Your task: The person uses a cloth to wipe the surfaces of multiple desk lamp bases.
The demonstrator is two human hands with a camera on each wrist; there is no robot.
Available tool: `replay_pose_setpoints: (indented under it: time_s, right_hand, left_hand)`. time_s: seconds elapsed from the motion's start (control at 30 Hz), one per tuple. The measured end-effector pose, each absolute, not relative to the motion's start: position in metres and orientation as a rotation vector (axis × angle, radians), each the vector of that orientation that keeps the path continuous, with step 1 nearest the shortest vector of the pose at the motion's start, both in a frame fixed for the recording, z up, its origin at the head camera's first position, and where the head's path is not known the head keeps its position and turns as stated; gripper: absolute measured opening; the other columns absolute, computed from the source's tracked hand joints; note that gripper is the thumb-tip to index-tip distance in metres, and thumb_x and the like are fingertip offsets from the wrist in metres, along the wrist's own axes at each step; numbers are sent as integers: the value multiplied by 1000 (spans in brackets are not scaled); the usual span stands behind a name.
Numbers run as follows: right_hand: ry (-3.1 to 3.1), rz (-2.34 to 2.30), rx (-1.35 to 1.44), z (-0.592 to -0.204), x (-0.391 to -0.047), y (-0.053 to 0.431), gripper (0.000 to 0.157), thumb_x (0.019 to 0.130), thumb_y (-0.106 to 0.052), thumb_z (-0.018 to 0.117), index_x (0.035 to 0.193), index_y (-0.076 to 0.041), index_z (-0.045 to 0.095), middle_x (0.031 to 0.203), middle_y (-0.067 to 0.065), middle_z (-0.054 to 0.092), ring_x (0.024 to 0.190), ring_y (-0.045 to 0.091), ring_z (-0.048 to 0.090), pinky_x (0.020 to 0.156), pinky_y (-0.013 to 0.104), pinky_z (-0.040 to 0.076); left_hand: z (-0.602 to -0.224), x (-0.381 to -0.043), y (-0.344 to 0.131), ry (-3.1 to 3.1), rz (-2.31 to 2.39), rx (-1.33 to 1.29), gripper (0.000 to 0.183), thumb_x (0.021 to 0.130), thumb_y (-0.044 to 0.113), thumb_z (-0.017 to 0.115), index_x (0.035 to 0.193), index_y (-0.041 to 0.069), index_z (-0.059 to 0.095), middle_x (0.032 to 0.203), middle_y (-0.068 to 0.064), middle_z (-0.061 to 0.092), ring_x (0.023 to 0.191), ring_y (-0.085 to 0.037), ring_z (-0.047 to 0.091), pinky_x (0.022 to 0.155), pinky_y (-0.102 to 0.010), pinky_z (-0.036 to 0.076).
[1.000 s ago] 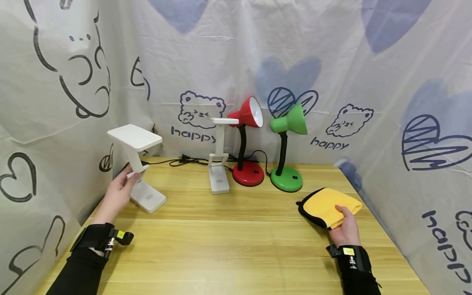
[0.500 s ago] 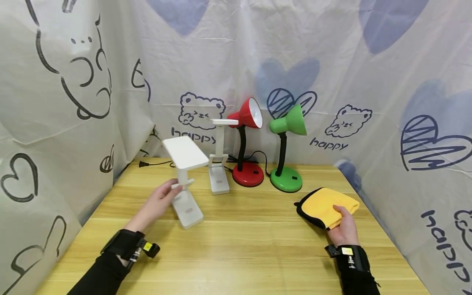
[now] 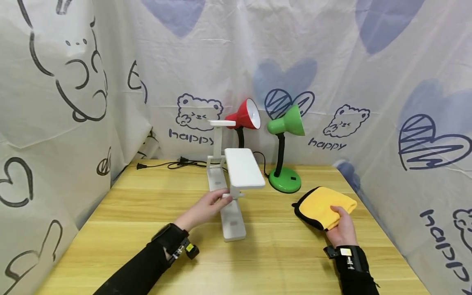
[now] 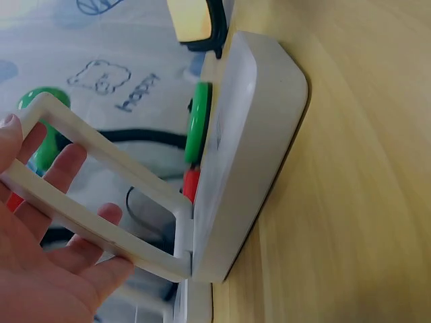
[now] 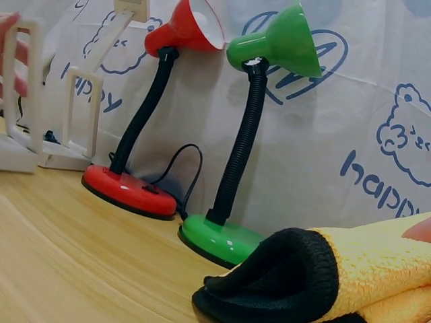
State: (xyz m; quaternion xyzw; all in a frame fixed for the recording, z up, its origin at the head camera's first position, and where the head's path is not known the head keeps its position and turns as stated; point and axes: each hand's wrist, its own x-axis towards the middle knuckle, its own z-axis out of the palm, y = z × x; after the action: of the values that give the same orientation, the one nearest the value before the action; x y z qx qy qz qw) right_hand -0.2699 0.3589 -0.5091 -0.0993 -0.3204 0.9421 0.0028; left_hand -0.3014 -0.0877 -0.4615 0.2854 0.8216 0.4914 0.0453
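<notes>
My left hand (image 3: 208, 208) grips the folding stand of a white desk lamp (image 3: 245, 168) near the middle of the table. In the left wrist view its fingers pass through the frame of the stand, and the lamp's base (image 4: 252, 155) stands on or just over the wood. My right hand (image 3: 343, 229) holds a folded yellow cloth (image 3: 321, 207) with black edging at the right, thumb on top. The right wrist view shows the cloth's black fold (image 5: 276, 282) close up.
A second white desk lamp (image 3: 216, 176) stands behind the held one. A red lamp (image 3: 248, 114), its base mostly hidden, and a green lamp (image 3: 285, 180) stand at the back. Black cords (image 3: 180, 162) lie along the rear edge. Printed curtains (image 3: 332, 61) hang around the table.
My left hand has carried the white lamp from the left side to the middle, turning it as it came, so it now blocks the red lamp's base. My right hand has hardly moved.
</notes>
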Motion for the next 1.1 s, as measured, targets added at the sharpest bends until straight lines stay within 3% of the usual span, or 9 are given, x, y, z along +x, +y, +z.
replay_pose_setpoints:
  time_s: [0.23,0.43,0.57,0.67,0.83,1.0,1.1]
  right_hand:
    - [-1050,2953,-266,-507,-271,354,67,92,-10,51,141,-26,8,140,-6,25,129,11,27,101,31,28]
    - [-1311,2810,-108,-499,-272,331,52,94,-9,46,137,-15,19,133,0,37,123,15,38,97,33,34]
    - [-1728,2511,-71,-491,-270,301,40,93,-12,51,128,-4,34,116,12,51,104,23,56,80,37,47]
    - [-2071,2255,-64,-485,-264,277,36,91,-19,54,120,0,43,103,18,57,89,28,61,70,38,50]
    - [-2523,1827,92,-481,-251,244,25,91,-20,54,111,-6,55,91,17,59,73,23,60,61,35,49]
    - [-2801,1391,449,-479,-241,223,38,94,-18,48,132,-21,47,127,2,51,45,16,42,51,28,41]
    - [-2818,1243,560,-475,-238,216,46,95,-17,46,139,-25,36,142,-5,34,59,8,52,60,25,44]
  left_hand:
    - [-466,-321,-56,2490,1455,970,33,90,52,44,120,39,52,119,9,55,111,-7,48,90,-36,40]
    - [-465,-324,-48,2505,1439,989,35,90,51,44,122,39,51,120,12,54,114,-7,45,94,-40,36]
    - [-465,-323,-45,2520,1440,1014,32,91,48,45,120,36,53,116,11,57,109,-6,49,92,-36,38]
    - [-460,-317,-43,2516,1463,1013,31,93,42,46,122,32,54,117,11,55,111,-7,48,93,-37,37]
    - [-445,-305,-42,2513,1482,1043,30,95,32,47,122,22,55,118,7,56,111,-9,48,92,-37,37]
    - [-456,-315,-43,2506,1490,1056,26,94,38,47,116,28,57,112,6,59,104,-9,51,89,-36,39]
    - [-464,-322,-44,2505,1484,1034,28,91,45,46,115,34,57,112,9,58,104,-7,51,89,-35,39]
